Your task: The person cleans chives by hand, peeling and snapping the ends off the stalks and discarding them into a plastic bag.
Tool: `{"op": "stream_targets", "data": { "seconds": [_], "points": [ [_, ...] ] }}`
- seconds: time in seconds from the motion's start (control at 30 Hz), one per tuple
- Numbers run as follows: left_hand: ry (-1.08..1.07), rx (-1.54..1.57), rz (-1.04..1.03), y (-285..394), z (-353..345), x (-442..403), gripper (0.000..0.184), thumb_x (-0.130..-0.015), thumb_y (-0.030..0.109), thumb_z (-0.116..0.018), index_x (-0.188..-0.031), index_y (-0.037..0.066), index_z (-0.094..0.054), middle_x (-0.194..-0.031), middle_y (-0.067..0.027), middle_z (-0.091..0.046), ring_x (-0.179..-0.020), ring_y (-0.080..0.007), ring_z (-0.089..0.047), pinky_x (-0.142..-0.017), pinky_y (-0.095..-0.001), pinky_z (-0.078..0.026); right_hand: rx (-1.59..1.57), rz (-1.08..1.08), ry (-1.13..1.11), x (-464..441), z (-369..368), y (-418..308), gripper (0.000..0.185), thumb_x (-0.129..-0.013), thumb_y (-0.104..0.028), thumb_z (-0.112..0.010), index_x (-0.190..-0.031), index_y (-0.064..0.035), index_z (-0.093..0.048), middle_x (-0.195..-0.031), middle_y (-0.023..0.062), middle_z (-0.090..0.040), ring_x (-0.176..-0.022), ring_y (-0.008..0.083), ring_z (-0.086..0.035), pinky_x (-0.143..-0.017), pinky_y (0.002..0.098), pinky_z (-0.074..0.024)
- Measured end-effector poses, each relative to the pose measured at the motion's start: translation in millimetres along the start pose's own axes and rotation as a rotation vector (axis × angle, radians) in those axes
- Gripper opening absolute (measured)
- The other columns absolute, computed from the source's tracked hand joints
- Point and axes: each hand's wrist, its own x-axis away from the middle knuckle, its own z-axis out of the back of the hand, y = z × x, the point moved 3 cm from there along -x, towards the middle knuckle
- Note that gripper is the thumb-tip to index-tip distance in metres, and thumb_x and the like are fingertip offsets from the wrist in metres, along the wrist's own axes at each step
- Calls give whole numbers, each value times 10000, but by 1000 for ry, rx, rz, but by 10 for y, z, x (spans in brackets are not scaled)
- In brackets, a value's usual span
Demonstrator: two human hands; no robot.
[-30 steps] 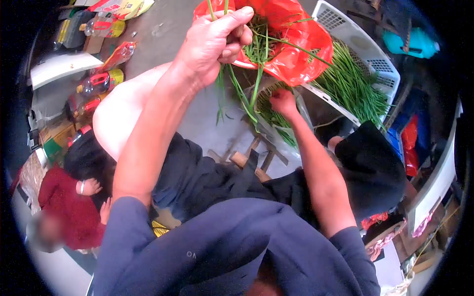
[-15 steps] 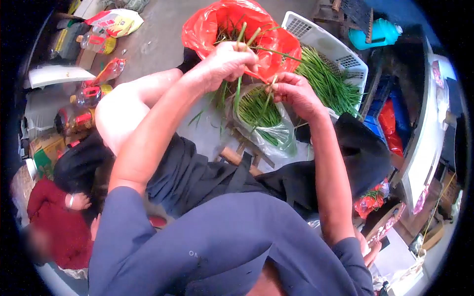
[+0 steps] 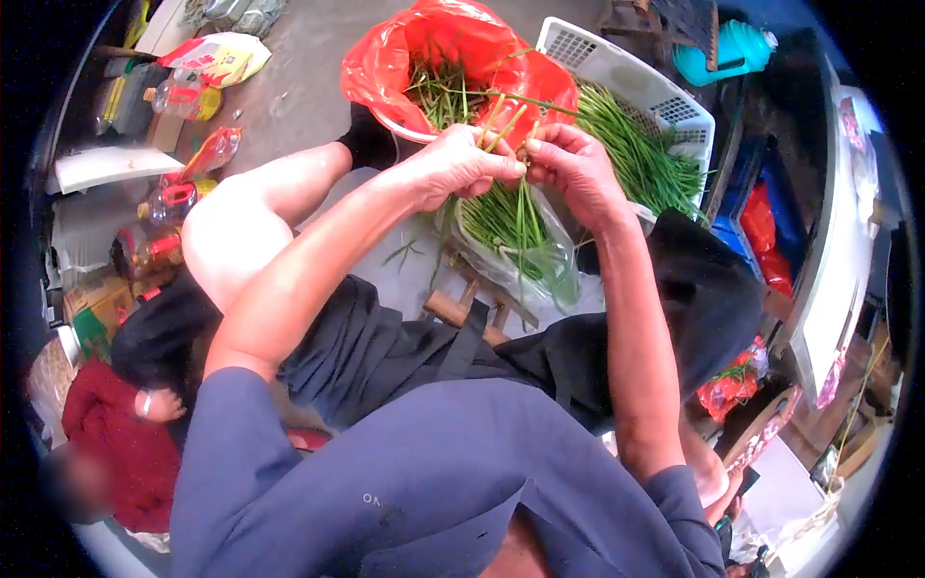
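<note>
My left hand [image 3: 451,169] is closed around a few long green stalks [image 3: 503,114], thin like garlic scapes, whose ends point up past the fingers. My right hand [image 3: 583,173] pinches at the same stalks, its fingertips almost touching the left thumb. Just below both hands, a clear plastic bag [image 3: 557,279] holds a bunch of upright green stalks [image 3: 496,220]. Beyond them stands a red plastic bag [image 3: 371,72] with loose scraps of greens [image 3: 441,91] inside. To the right, more stalks [image 3: 644,164] lie piled in a white slotted basket [image 3: 694,130].
A small wooden stool frame [image 3: 446,308] sits between my knees. Oil bottles [image 3: 183,96] and packets line the left side. A teal jug [image 3: 727,60] stands at upper right. Another person in a dark red sleeve [image 3: 120,424] sits at lower left.
My left hand has come down and right, so the two hands now nearly meet. The stalks have shifted with it. More of the scraps in the red bag shows.
</note>
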Motion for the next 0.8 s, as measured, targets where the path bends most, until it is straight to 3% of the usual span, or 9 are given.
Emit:
{"op": "stream_targets", "data": {
  "seconds": [0.17, 0.4, 0.63, 0.73, 0.8],
  "points": [
    [38, 15, 21, -29, -17, 0, 166, -784, 175, -712, -845, 71, -597, -685, -14, -623, -459, -39, -423, -418, -187, -270, 45, 47, 36, -8, -15, 25, 140, -822, -142, -690, -880, -30, -629, -736, 16, -621, -613, 86, -567, -580, 221, -470],
    [-92, 164, 91, -66, -5, -5, 110, -800, 139, -666, -841, 66, -593, -763, -67, -662, -447, -34, -410, -400, -177, -274, 173, 88, 77, -3, 6, 68, 189, -887, -186, -613, -906, 1, -631, -751, 36, -634, -612, 92, -570, -580, 231, -480],
    [-66, 175, 128, -68, -1, 6, 109, -803, 137, -664, -845, 65, -594, -771, -61, -662, -444, -32, -416, -397, -175, -270, 195, 4, 89, 30, 24, 27, 235, -912, -246, -589, -946, -17, -629, -820, 21, -642, -664, 63, -560, -637, 219, -479],
    [-27, 160, 100, -77, 20, -12, 104, -804, 141, -669, -828, 69, -597, -766, -56, -663, -440, -31, -416, -396, -176, -268, 189, 20, 49, 28, -58, 47, 223, -903, -237, -602, -921, -17, -636, -779, 18, -636, -636, 67, -556, -611, 215, -467],
    [-26, 160, 87, -91, 25, -27, 104, -802, 143, -672, -816, 70, -599, -757, -54, -663, -438, -31, -414, -396, -177, -268, 351, 83, 5, 11, -103, 72, 209, -895, -226, -614, -881, -19, -640, -718, 10, -621, -604, 70, -548, -583, 212, -451]
  ]
}}
